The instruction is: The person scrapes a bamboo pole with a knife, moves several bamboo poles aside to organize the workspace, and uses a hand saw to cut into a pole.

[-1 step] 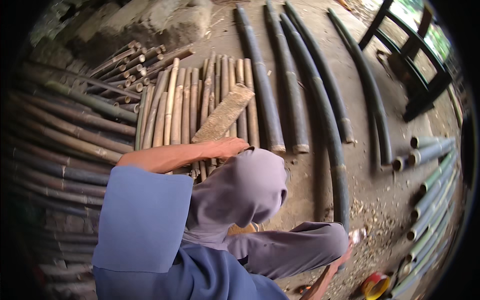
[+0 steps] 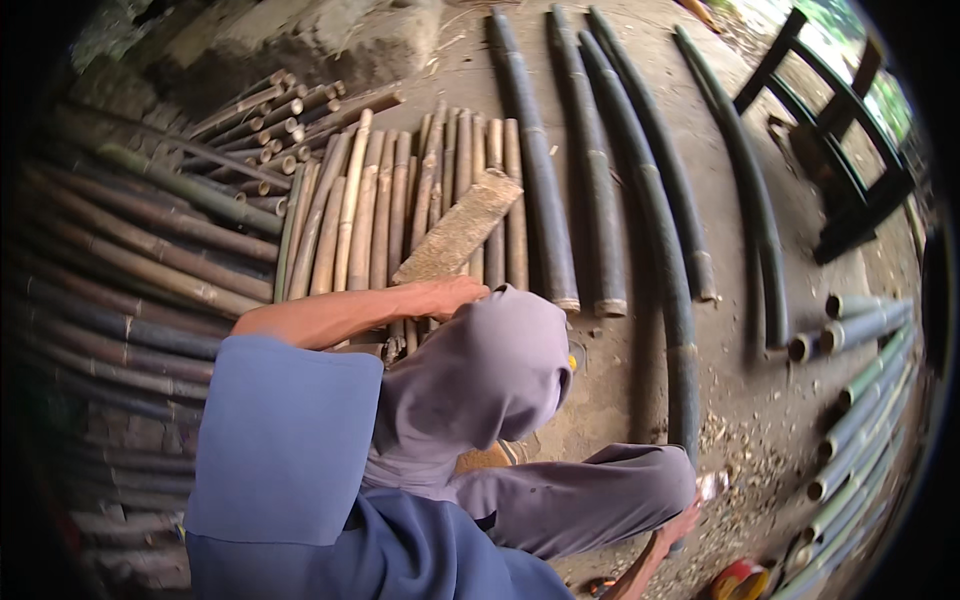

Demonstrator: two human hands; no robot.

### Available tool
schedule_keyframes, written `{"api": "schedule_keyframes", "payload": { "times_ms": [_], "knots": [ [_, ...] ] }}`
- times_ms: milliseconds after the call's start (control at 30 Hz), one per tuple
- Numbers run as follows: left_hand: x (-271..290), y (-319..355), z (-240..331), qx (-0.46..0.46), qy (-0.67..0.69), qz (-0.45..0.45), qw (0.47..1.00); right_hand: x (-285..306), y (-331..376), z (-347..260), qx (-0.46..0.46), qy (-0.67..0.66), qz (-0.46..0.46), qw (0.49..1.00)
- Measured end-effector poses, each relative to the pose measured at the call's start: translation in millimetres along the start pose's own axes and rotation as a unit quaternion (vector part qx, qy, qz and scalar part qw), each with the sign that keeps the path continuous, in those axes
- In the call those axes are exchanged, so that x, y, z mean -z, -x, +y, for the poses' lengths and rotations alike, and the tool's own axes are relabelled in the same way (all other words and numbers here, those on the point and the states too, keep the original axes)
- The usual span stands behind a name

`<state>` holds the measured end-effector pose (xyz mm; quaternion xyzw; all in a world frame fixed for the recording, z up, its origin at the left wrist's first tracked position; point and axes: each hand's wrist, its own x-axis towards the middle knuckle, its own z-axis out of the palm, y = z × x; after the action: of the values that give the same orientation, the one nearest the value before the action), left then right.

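My left hand (image 2: 453, 296) lies at my left knee, beside the near end of a rough, flat wooden board (image 2: 460, 230). Its fingertips are hidden behind the knee, so I cannot see whether it grips anything. Low on the right, my right hand (image 2: 682, 524) is just past my right knee, next to the near part of a long dark bamboo pole (image 2: 682, 390). The knee covers part of this hand and its fingers are unclear. Beyond it is a small whitish thing (image 2: 713, 486) whose kind I cannot make out; whether the hand touches it is unclear.
Cut bamboo lengths (image 2: 385, 200) lie side by side under the board. Dark poles (image 2: 535, 160) stretch away across the floor. More bamboo is stacked left (image 2: 150, 270) and right (image 2: 860, 420). Chips litter the ground near a red and yellow container (image 2: 740, 580). A dark wooden frame (image 2: 840, 120) stands far right.
The view has shifted slightly, so the bamboo sits a little further right and lower in the picture. Both hands stay in nearly the same places by my knees.
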<state>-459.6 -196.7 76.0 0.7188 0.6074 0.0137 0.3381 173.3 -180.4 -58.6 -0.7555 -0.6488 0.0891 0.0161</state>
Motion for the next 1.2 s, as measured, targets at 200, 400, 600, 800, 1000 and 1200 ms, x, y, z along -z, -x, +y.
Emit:
{"api": "schedule_keyframes", "payload": {
  "times_ms": [200, 400, 600, 800, 1000, 1200],
  "knots": [
    [-27.5, 140.5, -80.4, 0.284, -0.067, 0.110, 0.950, 35.4, -7.0, -0.7, 0.001, -0.025, -0.047, 0.999],
    [-47.7, 277.2, -192.5, 0.542, -0.035, 0.343, 0.766, 36.3, -5.4, -41.9, 0.045, -0.026, 0.020, 0.998],
    [-33.0, 304.5, -271.9, 0.672, 0.133, 0.383, 0.620, 54.4, -19.3, -99.4, 0.047, 0.028, 0.021, 0.998],
    [-70.8, 304.6, -316.1, 0.687, 0.224, 0.371, 0.583, 84.6, -77.7, -192.0, 0.078, 0.073, -0.003, 0.994],
    [-61.1, 277.0, -304.8, 0.684, 0.122, 0.399, 0.598, 148.7, -173.8, -362.0, 0.259, -0.019, 0.002, 0.966],
    [-63.2, 289.5, -307.2, 0.597, 0.087, 0.413, 0.683, 133.3, -23.9, -787.6, 0.544, -0.083, -0.059, 0.833]
  ]
}}
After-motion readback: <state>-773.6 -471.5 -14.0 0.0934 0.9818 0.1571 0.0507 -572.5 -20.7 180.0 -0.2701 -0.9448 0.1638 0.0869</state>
